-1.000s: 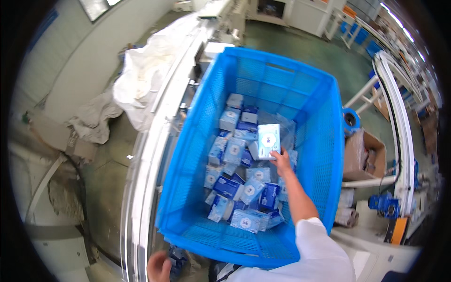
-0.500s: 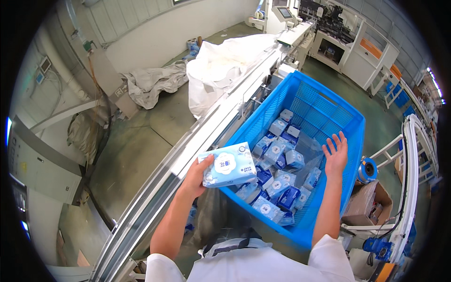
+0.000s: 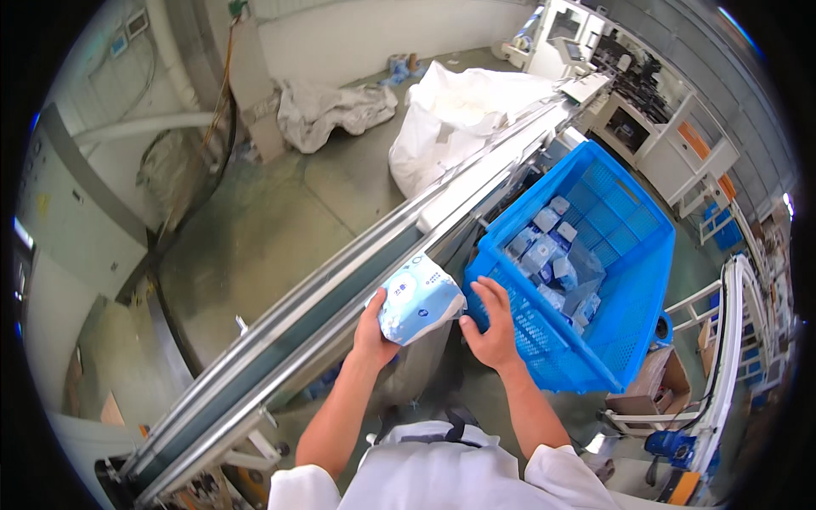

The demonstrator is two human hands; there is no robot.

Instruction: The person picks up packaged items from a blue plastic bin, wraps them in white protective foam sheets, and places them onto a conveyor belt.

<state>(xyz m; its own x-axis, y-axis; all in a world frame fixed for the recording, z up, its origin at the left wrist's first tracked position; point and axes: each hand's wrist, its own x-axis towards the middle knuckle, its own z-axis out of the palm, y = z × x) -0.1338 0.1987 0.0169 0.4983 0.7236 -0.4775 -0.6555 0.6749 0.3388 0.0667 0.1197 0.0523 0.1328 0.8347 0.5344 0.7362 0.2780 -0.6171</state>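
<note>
My left hand (image 3: pixel 371 330) grips a soft white and pale blue packet (image 3: pixel 417 297) from below, holding it just beside the edge of the long conveyor belt (image 3: pixel 306 314). My right hand (image 3: pixel 491 331) is open with fingers spread, its fingertips close to the packet's right end and over the near corner of a large blue plastic crate (image 3: pixel 629 280). Inside the crate lie several more blue and white packets (image 3: pixel 548 255).
A white bulk bag (image 3: pixel 459 119) and crumpled white sheeting (image 3: pixel 327 106) lie on the concrete floor beyond the conveyor. White machine cabinets (image 3: pixel 646 119) stand at the back right. A cardboard box (image 3: pixel 654 387) and a metal frame (image 3: pixel 722 340) sit right of the crate.
My view has swung left toward the conveyor. My left hand has carried the packet from over the crate to the belt's edge, and my right hand has come out of the crate next to it.
</note>
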